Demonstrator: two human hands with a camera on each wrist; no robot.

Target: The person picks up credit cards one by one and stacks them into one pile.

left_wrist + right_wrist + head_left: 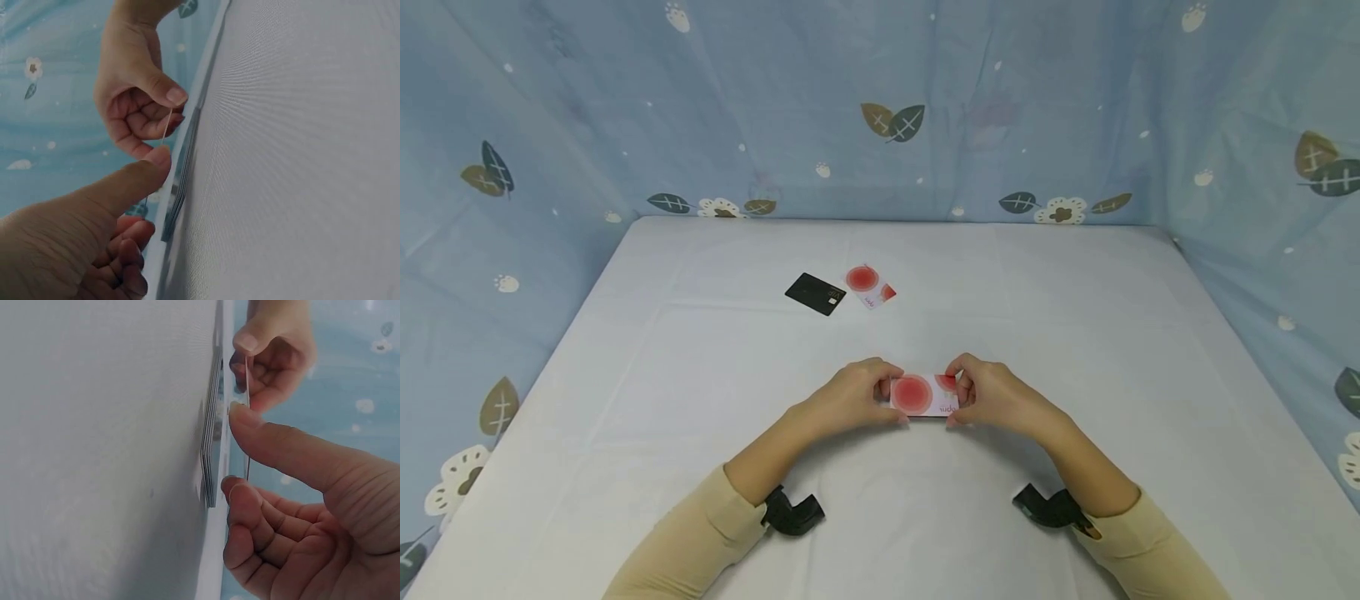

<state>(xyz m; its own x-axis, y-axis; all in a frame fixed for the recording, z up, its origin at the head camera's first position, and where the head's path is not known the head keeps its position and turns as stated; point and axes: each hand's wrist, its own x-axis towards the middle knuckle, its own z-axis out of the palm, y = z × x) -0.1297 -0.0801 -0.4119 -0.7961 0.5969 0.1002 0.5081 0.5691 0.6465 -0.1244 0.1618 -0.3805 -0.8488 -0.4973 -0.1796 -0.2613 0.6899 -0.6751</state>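
Note:
My left hand (856,393) and right hand (1000,395) pinch opposite ends of one white card with red circles (913,395), thumbs at the near edge and fingers at the far edge. Both wrist views show this card edge-on, a little apart from a small stack of cards (181,178) on the table. In the right wrist view the stack (211,434) shows several layered edges. From the head view, the held card hides most of it. Beyond the hands lie a black card (815,293) and another red-and-white card (870,286), side by side.
A white cloth covers the table (1075,300). Blue patterned curtain (985,100) hangs behind it and along both sides. A black wrist mount (793,512) sits at the left sleeve, and a similar mount (1048,507) at the right.

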